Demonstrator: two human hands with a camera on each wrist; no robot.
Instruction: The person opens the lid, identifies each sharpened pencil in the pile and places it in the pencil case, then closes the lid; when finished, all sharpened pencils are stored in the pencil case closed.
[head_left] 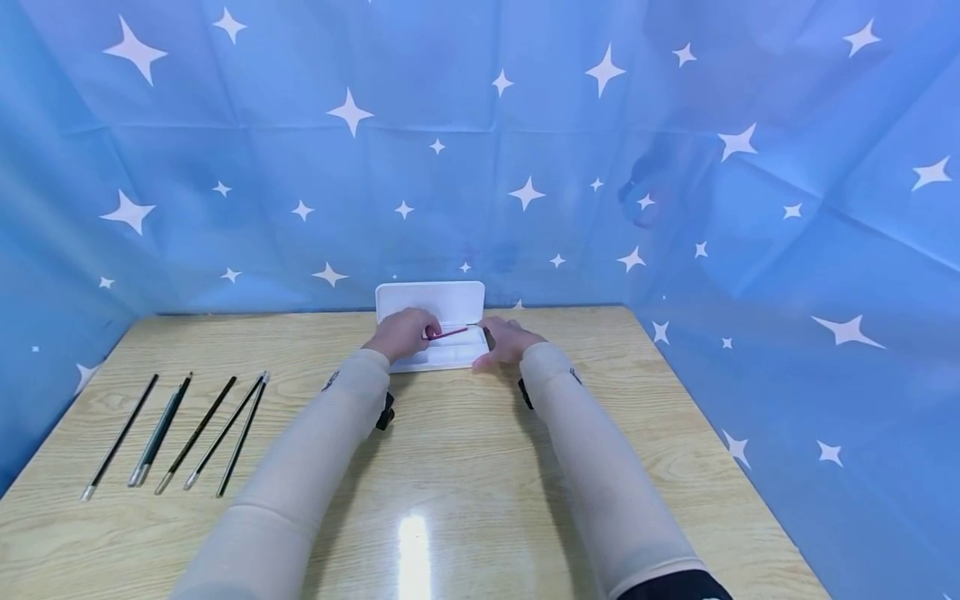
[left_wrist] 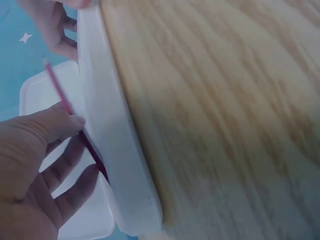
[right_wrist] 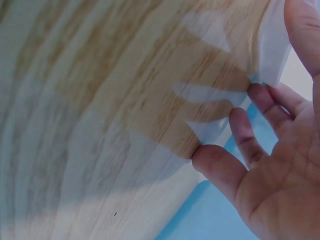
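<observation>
Pencil case, white and oblong, probably plastic, stands open toward the far edge of the pale wood-grain worktop, its smooth white lid raised at the back. Opening, then, is done. One slim red pencil is at the case, slanting over the tray part (whether its lower end touches down inside, cannot tell). Left hand pinches it between thumb and fingertips, so its placing looks under way rather than finished. Right hand is at the case's right end, fingers parted and loosely bent, nothing grasped that I can make out; whether the thumb presses on the case is unclear. Outside the case, on the left of the worktop, six slim dark-barrelled pencils: one alone, two side by side, another alone, two meeting at their far ends. None of the six is in hand. My reckoning: an early stage, with the red pencil not released and the dark ones well apart from the case. How much lies inside, the hands partly hide.
</observation>
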